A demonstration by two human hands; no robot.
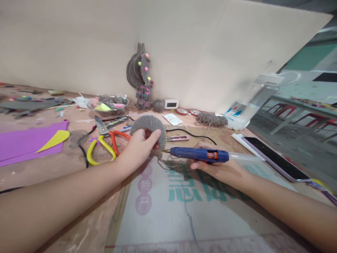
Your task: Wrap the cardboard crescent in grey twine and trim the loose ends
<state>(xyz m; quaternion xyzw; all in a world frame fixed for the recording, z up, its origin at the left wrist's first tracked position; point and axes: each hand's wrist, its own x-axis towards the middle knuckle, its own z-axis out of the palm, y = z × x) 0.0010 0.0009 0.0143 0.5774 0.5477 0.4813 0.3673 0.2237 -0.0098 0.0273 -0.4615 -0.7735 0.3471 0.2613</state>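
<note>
My left hand (146, 142) is closed on a curved piece wrapped in grey yarn (149, 123), thumb in front, holding it above the printed board (158, 225). In my right hand (207, 167) is a blue hot glue gun (193, 153), with a clear glue stick (246, 157) jutting from its back. The gun's metal tip points left and meets or nearly meets the lower end of the grey piece. Loose grey yarn trails below the tip and down over the board. Scissors with yellow and orange handles (101, 154) lie just left of my left hand.
Purple sheets (28, 144) and a yellow cut piece (54, 141) lie at left. Behind are a bowl (107, 107), a white digital clock (171, 104), a yarn skein (212, 119) and pink thread snips (178, 138). A phone (273, 156) and a clear plastic jug (252, 98) stand right.
</note>
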